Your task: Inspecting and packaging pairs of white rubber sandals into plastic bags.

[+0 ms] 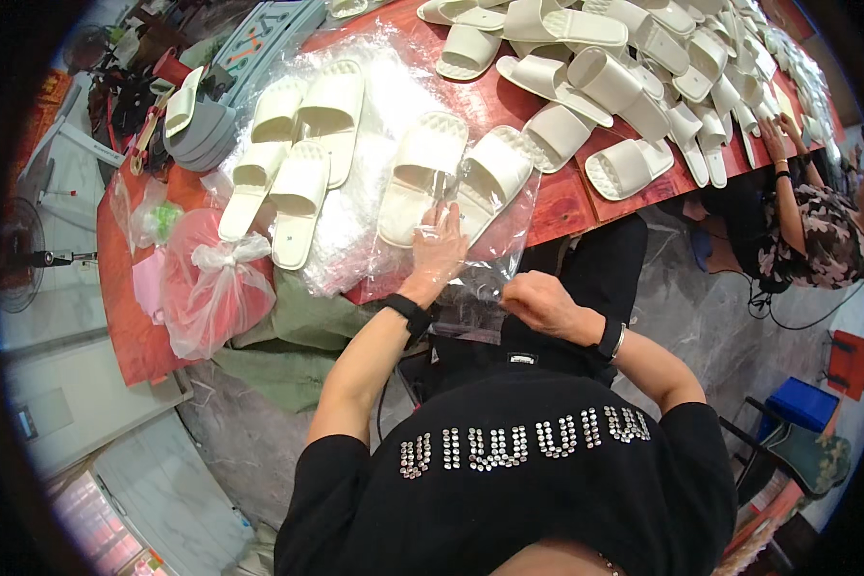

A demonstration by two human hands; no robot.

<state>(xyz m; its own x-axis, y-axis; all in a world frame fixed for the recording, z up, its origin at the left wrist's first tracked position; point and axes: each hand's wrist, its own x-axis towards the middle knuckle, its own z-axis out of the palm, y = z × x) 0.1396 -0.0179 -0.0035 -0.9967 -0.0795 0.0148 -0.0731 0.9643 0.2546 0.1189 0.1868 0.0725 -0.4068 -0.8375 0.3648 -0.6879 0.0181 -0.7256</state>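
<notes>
A pair of cream slide slippers [422, 163] lies at the table's front edge, with a clear plastic bag [509, 245] around or over them. My left hand [440, 245] rests on the heel end of these slippers, fingers stretched out; whether it is inside the bag I cannot tell. Beside it, my right hand [544, 305] is closed in a pinch on the bag's near edge, which hangs past the table toward my lap. Left of this pair, more cream slippers [298, 182] lie on a heap of clear plastic bags [341, 230].
A large pile of cream slippers [624, 86] covers the right of the red table [557, 206]. At left stand a tied bag with red contents [216, 278] and a stack of grey soles [202, 134]. Another person's hands [778, 139] work at far right. A blue bin [799, 403] stands lower right.
</notes>
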